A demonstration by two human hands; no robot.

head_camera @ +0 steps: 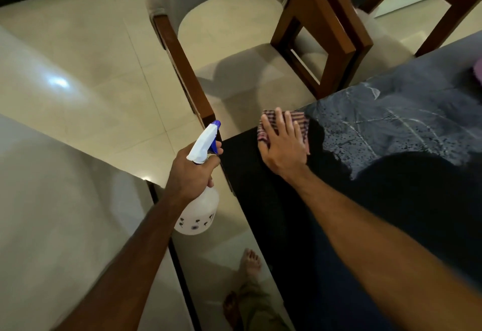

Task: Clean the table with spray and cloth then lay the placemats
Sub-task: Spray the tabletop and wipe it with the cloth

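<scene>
We are in the wiping step: our right hand [284, 145] presses flat on the cloth [300, 118] at the worktop's [391, 127] eleven-o'clock corner; our left hand [193, 171] grips the spray bottle [199, 210] off the edge. Next, we judge, strokes toward two o'clock.

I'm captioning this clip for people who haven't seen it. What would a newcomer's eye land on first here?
First the white spray bottle with its blue nozzle, gripped in the left hand just off the table's corner. Next the right hand, spread flat on a striped cloth at the dark table edge. Beyond it, droplets and wipe streaks show on the tabletop.
</scene>
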